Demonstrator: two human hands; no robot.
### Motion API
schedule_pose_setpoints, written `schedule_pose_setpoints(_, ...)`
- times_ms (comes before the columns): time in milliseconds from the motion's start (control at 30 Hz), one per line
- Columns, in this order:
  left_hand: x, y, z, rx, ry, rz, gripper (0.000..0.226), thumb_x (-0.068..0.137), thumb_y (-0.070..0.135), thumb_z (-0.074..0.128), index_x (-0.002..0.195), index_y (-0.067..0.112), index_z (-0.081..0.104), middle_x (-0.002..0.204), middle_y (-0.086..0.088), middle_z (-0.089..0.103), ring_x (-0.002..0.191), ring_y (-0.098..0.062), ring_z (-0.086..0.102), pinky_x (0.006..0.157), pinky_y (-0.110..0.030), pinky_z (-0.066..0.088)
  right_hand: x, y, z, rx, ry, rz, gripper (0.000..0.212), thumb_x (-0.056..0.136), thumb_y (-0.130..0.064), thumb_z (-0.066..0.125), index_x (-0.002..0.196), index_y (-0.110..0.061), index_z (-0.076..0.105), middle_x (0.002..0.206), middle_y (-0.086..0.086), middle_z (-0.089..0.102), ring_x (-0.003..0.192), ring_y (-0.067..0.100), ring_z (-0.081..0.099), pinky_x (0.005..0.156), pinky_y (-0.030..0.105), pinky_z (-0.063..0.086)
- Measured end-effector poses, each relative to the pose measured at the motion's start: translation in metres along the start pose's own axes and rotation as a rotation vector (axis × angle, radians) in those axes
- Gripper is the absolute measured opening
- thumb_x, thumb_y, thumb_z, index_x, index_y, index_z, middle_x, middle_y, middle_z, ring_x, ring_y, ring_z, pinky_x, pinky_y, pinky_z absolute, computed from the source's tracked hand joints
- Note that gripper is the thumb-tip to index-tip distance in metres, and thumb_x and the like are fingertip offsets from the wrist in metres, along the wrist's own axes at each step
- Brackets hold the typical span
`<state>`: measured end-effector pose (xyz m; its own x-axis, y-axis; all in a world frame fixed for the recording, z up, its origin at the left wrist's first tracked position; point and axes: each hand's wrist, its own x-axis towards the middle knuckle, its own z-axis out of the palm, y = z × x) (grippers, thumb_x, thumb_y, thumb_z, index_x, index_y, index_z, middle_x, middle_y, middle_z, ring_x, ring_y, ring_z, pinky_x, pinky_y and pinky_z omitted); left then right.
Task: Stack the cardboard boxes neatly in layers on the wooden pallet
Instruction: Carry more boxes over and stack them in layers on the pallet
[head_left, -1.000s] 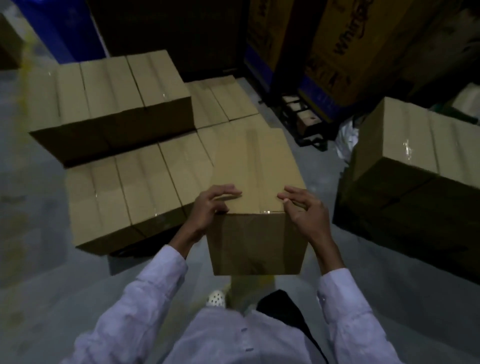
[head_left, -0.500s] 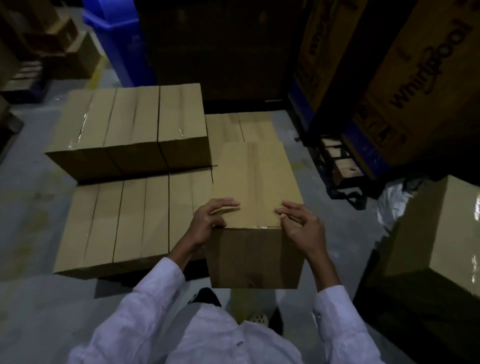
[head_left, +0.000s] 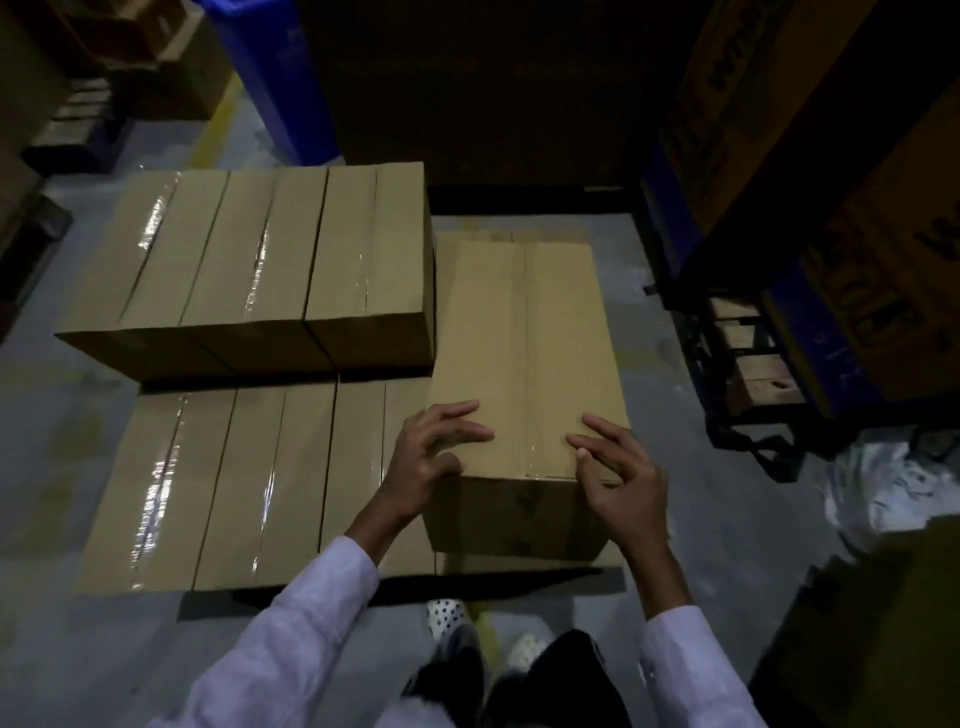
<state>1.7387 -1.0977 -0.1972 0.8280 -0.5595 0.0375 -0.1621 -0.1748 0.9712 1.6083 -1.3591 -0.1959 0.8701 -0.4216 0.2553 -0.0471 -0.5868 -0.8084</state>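
A cardboard box (head_left: 524, 353) was held at its near end by both hands, long axis pointing away from the person. The left grip (head_left: 431, 462) was wrapped round the near left corner, with fingers spread and lightly bent over the taped top and the thumb curled at the near edge. The right grip (head_left: 623, 483) was placed at the near right corner, its fingers laid across the top and its palm set against the corner below. The box was positioned on the right side of the stack, above the lower layer (head_left: 234, 478) of boxes, and its left side was set just beside the upper row (head_left: 270, 260) of three boxes at the back left. Whether its full weight was borne by the layer beneath could not be told.

White sleeves (head_left: 291, 639) were seen on both forearms, and a spotted shoe (head_left: 447, 618) was seen on the grey floor (head_left: 78, 649) near the stack's front edge. A blue bin (head_left: 280, 78) was seen behind the stack, and large printed cartons (head_left: 857, 260) were stacked on a wooden pallet (head_left: 753, 374) to the right.
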Motion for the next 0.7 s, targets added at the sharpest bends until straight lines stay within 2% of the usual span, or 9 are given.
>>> schedule_pose_setpoints(133,0.059,-0.041,0.002,0.142,0.054,0.030,0.038,0.082,0.029,0.062,0.114,0.026,0.081,0.155,0.008,0.056,0.143,-0.030,0.045,0.111,-0.060,0.041,0.063,0.054,0.030,0.038,0.002,-0.082,0.024,0.097,-0.012,0.070,0.115,-0.019,0.084,0.140,-0.004,0.069,0.127,0.016,0.066,0.100,0.053,0.058)
schedule_pose_setpoints(267,0.114,-0.105,0.010,0.201,0.109,0.040,0.036,0.079,0.013,0.066,0.111,0.021,0.082,0.158,0.003,0.054,0.142,-0.035,0.044,0.110,-0.063,0.038,0.124,0.129,0.082,0.076,0.002,-0.157,0.022,0.097,-0.011,0.069,0.114,-0.014,0.083,0.140,0.003,0.070,0.128,0.020,0.067,0.100,0.064,0.054)
schedule_pose_setpoints(400,0.145,-0.176,0.013,0.219,0.145,0.053,0.033,0.081,0.012,0.067,0.111,0.017,0.081,0.159,-0.001,0.053,0.143,-0.031,0.046,0.114,-0.043,0.036,0.152,0.198,0.142,0.121,-0.053,-0.225,0.023,0.096,-0.006,0.070,0.116,-0.010,0.082,0.141,0.007,0.069,0.128,0.025,0.066,0.100,0.066,0.053)
schedule_pose_setpoints(467,0.146,-0.214,0.015,0.226,0.147,0.025,0.032,0.082,0.016,0.070,0.112,0.017,0.081,0.158,0.000,0.054,0.146,-0.030,0.047,0.117,-0.038,0.034,0.155,0.234,0.168,0.132,-0.131,-0.220,0.025,0.095,-0.005,0.072,0.117,-0.012,0.082,0.143,0.005,0.067,0.130,0.024,0.065,0.101,0.062,0.054)
schedule_pose_setpoints(533,0.137,-0.247,0.020,0.219,0.133,-0.037,0.035,0.081,0.011,0.070,0.114,0.016,0.080,0.156,0.000,0.058,0.147,-0.032,0.047,0.123,-0.034,0.032,0.153,0.261,0.186,0.112,-0.208,-0.201,0.029,0.095,-0.007,0.072,0.120,-0.018,0.081,0.148,0.001,0.064,0.136,0.020,0.062,0.107,0.065,0.049)
schedule_pose_setpoints(600,0.131,-0.268,0.020,0.223,0.180,-0.089,0.032,0.086,0.005,0.068,0.114,0.014,0.080,0.152,0.001,0.062,0.146,-0.026,0.052,0.127,-0.046,0.027,0.151,0.274,0.196,0.057,-0.240,-0.190,0.035,0.095,-0.010,0.069,0.125,-0.023,0.079,0.156,-0.003,0.058,0.147,0.020,0.052,0.117,0.070,0.038)
schedule_pose_setpoints(700,0.147,-0.269,0.005,0.235,0.425,-0.122,0.019,0.097,0.010,0.066,0.108,0.012,0.082,0.131,-0.002,0.075,0.129,-0.022,0.066,0.112,-0.054,0.047,0.147,0.262,0.203,-0.174,-0.247,-0.150,0.041,0.093,-0.025,0.069,0.132,-0.036,0.075,0.169,-0.008,0.041,0.164,0.028,0.020,0.119,0.081,0.016)
